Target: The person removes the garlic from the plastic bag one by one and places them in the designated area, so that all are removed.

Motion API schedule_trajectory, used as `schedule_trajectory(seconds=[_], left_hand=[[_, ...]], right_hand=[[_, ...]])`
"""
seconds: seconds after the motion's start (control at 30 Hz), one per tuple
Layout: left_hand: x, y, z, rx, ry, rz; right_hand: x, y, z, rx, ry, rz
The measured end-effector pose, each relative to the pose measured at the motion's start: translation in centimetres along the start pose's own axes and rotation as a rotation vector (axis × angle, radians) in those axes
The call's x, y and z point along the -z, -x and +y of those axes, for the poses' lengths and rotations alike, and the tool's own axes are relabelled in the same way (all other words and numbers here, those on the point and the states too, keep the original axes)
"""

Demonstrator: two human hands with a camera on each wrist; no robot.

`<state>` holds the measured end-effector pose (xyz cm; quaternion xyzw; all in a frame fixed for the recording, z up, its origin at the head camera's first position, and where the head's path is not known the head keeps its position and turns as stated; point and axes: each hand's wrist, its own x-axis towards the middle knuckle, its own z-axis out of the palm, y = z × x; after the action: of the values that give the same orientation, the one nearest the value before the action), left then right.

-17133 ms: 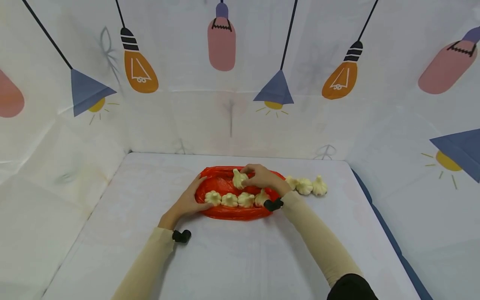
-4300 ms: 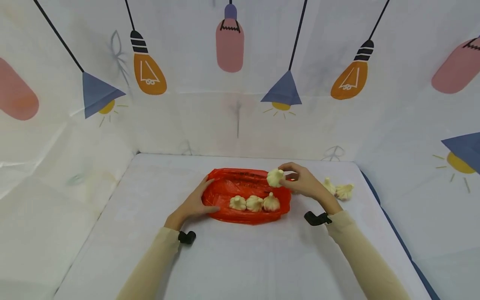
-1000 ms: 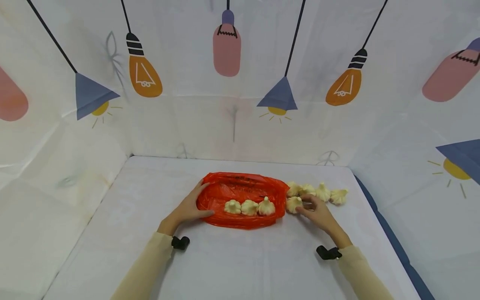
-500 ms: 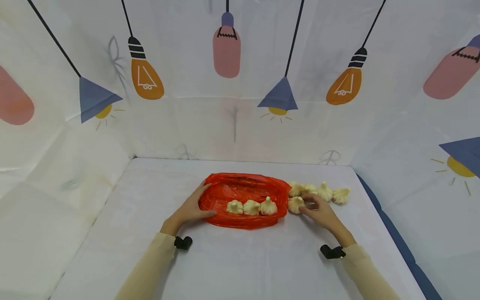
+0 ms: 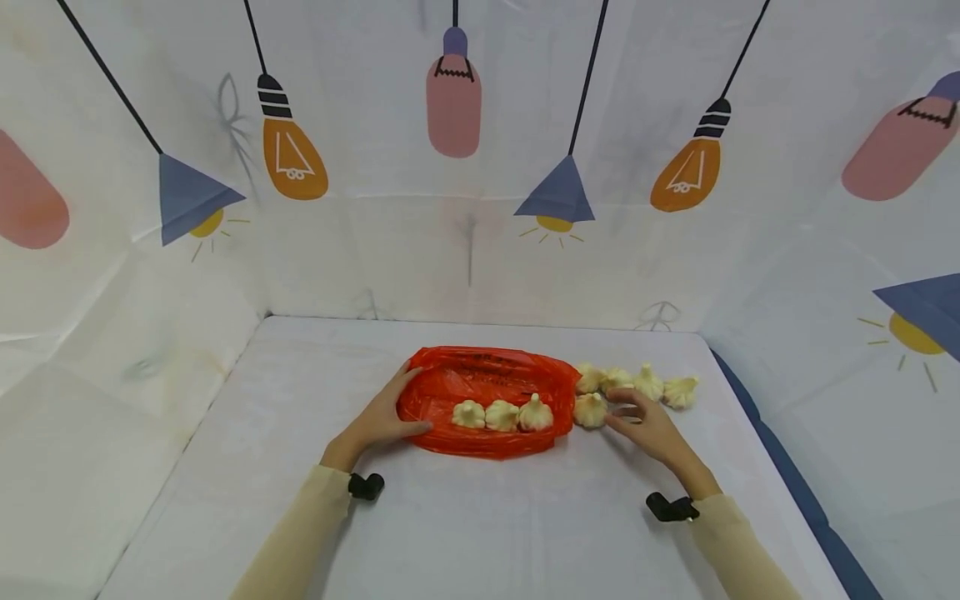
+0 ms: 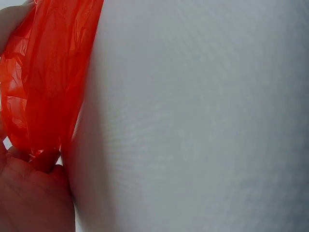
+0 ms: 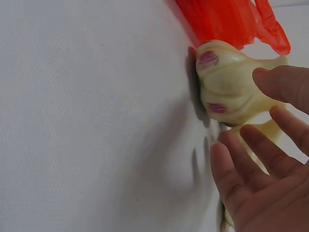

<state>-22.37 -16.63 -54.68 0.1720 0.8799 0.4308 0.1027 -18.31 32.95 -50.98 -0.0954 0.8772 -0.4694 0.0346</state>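
Note:
My left hand (image 5: 380, 417) holds the left end of a red plastic bag (image 5: 448, 379), thumb along its front edge and fingers at its back. The left wrist view shows the bag's red side (image 6: 58, 72) between parts of this hand (image 6: 34, 198). Three garlic bulbs (image 5: 502, 415) sit in a row inside the bag. Just outside its right end stands another garlic bulb (image 5: 589, 411). Beside that bulb is my right hand (image 5: 654, 432), thumb and fingers apart. In the right wrist view this hand (image 7: 270, 193) has loosely bent fingers and nothing in its grasp; the bulb (image 7: 227, 84) stands on the table.
Behind the right hand, several more garlic bulbs (image 5: 648, 383) stand in a row on the white table (image 5: 487, 525). A white sheet printed with lamps (image 5: 465, 225) rises along the table's back and sides. The table's right edge borders a blue strip (image 5: 787, 475).
Earlier, the right hand held a bulb over the bag. Half a second ago it gripped the front bulb outside the bag; now its fingers have let go. The left hand keeps its place.

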Motion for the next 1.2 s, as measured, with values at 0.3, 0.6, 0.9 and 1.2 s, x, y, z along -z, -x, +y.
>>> schedule_trajectory(seconds=[0.3,0.6,0.9,1.2], left_hand=[[0.1,0.2,0.0,-0.005,0.019,0.008],[0.1,0.0,0.2,0.001,0.008,0.006],[0.3,0.1,0.2,0.01,0.007,0.001],[0.2,0.0,0.1,0.008,0.0,-0.006]], right_hand=[[0.6,-0.2,-1.1,0.002,0.057,-0.041],[2.0,-1.0,-3.7,-0.002,0.108,-0.025],[1.4,-2.7,-7.0,0.039,0.091,-0.068],[-1.3,-5.3,-10.1,0.137,0.031,-0.147]])
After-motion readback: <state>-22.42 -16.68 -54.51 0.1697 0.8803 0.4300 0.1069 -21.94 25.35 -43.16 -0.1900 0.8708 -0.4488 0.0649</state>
